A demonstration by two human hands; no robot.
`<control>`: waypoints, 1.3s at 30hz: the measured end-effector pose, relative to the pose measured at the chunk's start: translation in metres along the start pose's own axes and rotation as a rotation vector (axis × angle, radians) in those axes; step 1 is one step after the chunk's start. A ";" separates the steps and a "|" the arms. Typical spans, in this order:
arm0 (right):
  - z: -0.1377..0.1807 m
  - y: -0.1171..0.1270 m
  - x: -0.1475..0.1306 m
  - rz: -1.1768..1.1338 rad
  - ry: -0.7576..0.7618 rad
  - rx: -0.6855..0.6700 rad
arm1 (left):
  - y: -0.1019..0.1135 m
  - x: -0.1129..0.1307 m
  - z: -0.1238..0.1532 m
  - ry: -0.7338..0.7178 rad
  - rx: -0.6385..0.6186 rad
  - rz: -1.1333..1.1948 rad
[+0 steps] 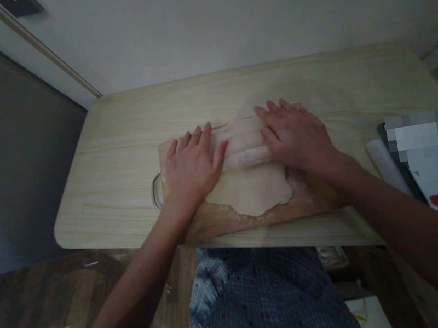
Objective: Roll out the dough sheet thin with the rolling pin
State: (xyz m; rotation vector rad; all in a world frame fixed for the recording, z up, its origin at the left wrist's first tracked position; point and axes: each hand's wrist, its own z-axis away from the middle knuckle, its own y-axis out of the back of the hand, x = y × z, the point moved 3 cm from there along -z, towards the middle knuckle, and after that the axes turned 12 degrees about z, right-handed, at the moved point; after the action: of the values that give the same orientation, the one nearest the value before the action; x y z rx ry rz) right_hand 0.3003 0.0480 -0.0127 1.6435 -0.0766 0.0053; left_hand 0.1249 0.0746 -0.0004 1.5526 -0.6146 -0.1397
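Observation:
A flattened sheet of pale dough (254, 187) lies on a wooden board (214, 224), its lower edge uneven. Across the dough runs a whitish, floury rolling pin (248, 157); only its middle shows between my hands. My left hand (194, 162) lies palm down over the pin's left part, fingers stretched forward and thumb apart. Over the right part rests my right hand (295, 131), also palm down with its fingers extended. Both hands hide the pin's ends. Traces of flour mark the board along the dough's edge.
The board has a metal handle (155, 190) at its left end and lies on a light wooden table (99, 172). A pale wall (221, 19) stands behind. At the table's right is a dark-edged item, partly pixelated, beside a whitish strip-like object (387, 165).

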 end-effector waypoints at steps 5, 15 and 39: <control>-0.021 0.000 0.003 -0.032 -0.020 -0.070 | 0.002 -0.004 -0.017 0.022 -0.034 0.053; -0.048 -0.001 0.006 -0.042 -0.087 0.047 | 0.004 -0.015 -0.044 0.150 -0.073 0.133; 0.059 -0.003 -0.011 -0.014 0.021 0.222 | -0.005 0.012 0.055 -0.083 0.102 -0.056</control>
State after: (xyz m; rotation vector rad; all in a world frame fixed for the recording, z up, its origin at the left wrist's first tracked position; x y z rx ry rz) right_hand 0.2874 -0.0098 -0.0211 1.8657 -0.0499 0.0214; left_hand 0.1114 0.0201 -0.0070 1.6697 -0.6520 -0.2182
